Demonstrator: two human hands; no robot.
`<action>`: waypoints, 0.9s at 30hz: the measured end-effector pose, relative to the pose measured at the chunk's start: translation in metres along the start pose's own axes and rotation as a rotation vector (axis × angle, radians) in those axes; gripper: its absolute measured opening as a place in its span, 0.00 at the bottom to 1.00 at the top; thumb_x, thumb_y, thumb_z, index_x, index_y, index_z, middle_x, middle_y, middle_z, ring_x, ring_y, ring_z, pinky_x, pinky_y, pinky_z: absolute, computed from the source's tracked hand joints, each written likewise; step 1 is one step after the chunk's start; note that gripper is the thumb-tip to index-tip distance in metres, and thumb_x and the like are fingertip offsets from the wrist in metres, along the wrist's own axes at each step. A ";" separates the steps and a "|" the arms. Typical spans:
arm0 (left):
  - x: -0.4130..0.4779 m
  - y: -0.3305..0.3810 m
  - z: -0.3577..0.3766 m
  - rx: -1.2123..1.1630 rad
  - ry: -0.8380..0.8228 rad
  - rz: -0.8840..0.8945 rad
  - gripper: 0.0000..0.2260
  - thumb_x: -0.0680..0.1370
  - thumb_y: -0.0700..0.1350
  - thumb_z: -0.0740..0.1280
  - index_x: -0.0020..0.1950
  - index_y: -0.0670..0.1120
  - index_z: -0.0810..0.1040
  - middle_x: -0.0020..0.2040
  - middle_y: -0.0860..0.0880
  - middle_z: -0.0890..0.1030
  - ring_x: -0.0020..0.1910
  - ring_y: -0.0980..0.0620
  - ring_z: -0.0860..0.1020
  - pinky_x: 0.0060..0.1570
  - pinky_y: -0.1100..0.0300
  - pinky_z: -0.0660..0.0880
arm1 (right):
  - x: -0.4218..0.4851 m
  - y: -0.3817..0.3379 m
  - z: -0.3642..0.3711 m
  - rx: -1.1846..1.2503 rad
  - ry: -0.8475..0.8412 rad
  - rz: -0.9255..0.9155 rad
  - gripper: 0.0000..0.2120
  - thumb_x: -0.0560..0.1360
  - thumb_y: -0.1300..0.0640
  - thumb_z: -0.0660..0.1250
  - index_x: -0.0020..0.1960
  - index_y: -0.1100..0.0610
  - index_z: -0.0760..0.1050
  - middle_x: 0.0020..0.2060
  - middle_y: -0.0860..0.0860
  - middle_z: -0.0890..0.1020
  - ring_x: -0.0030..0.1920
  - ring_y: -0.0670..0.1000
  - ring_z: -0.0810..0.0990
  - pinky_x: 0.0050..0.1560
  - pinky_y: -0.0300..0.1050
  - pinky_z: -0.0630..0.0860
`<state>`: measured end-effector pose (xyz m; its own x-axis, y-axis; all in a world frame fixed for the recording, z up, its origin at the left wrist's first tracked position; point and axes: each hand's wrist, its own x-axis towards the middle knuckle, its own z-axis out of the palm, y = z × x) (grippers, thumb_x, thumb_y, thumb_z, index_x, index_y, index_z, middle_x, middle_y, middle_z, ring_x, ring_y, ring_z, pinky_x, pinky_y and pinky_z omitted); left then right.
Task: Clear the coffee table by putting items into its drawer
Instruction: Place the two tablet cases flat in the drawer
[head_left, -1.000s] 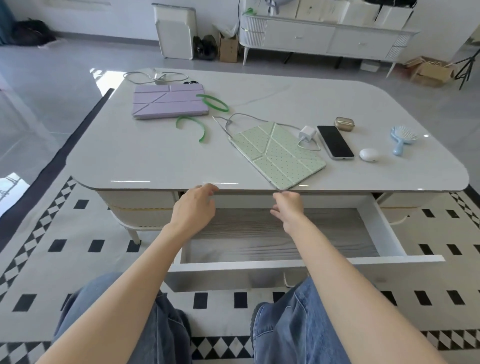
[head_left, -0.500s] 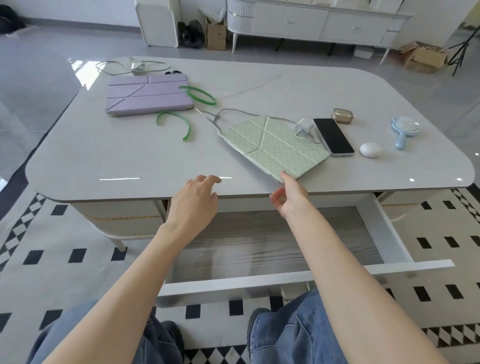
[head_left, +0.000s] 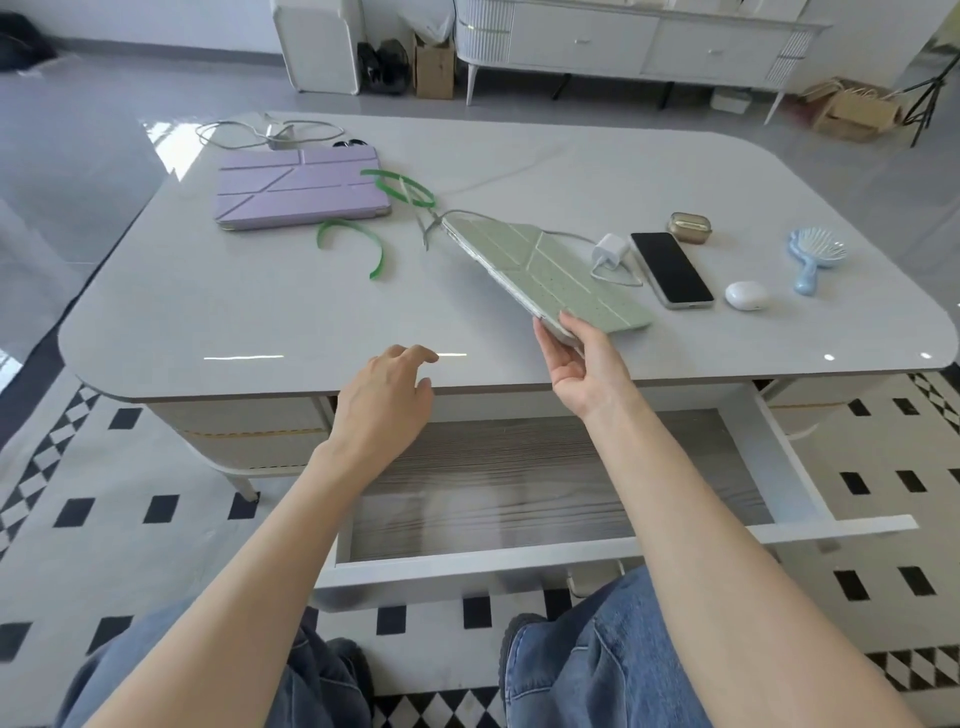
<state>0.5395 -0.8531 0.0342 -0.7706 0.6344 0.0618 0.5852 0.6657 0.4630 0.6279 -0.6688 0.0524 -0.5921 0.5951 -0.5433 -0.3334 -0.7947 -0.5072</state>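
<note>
My right hand (head_left: 582, 364) grips the near corner of a green tablet case (head_left: 540, 265) and tilts its near edge up off the coffee table (head_left: 234, 312). A charging cable trails from the case's far end. My left hand (head_left: 384, 400) hovers with relaxed fingers over the table's front edge, holding nothing. The open drawer (head_left: 519, 558) lies below both hands, its wood-grain floor bare. A purple tablet case (head_left: 301, 189) lies at the far left.
On the right lie a white charger plug (head_left: 609, 251), a black phone (head_left: 671, 269), a gold earbud case (head_left: 690, 227), a white earbud case (head_left: 747, 296) and a blue hairbrush (head_left: 813, 257). Green bands (head_left: 358, 244) and a second cable (head_left: 270, 132) lie near the purple case.
My right hand rose from the drawer edge, took the green case's near corner and lifted it. My left hand moved up to the table's front edge.
</note>
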 end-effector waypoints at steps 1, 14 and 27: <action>0.000 0.000 0.000 -0.006 0.003 -0.002 0.15 0.80 0.43 0.58 0.67 0.51 0.72 0.64 0.50 0.75 0.56 0.47 0.76 0.47 0.55 0.71 | 0.000 0.000 0.000 -0.001 -0.009 0.006 0.04 0.74 0.70 0.68 0.47 0.66 0.75 0.44 0.60 0.79 0.46 0.58 0.83 0.48 0.49 0.82; 0.002 -0.012 0.000 -0.141 0.004 -0.032 0.16 0.79 0.44 0.60 0.67 0.52 0.73 0.63 0.50 0.76 0.59 0.48 0.76 0.57 0.48 0.74 | -0.026 -0.014 -0.003 -0.197 -0.073 -0.153 0.06 0.72 0.74 0.66 0.46 0.65 0.75 0.43 0.59 0.82 0.44 0.56 0.84 0.47 0.50 0.83; -0.006 -0.009 -0.036 -1.129 -0.083 -0.384 0.26 0.83 0.58 0.45 0.70 0.45 0.70 0.63 0.47 0.77 0.57 0.46 0.78 0.52 0.55 0.76 | -0.084 -0.045 -0.031 -0.287 -0.262 -0.069 0.11 0.75 0.67 0.64 0.56 0.65 0.77 0.51 0.63 0.84 0.49 0.60 0.84 0.48 0.46 0.83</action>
<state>0.5293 -0.8769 0.0609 -0.8038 0.5204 -0.2883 -0.2641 0.1222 0.9567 0.7157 -0.6798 0.0998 -0.7554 0.5657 -0.3308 -0.1824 -0.6664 -0.7230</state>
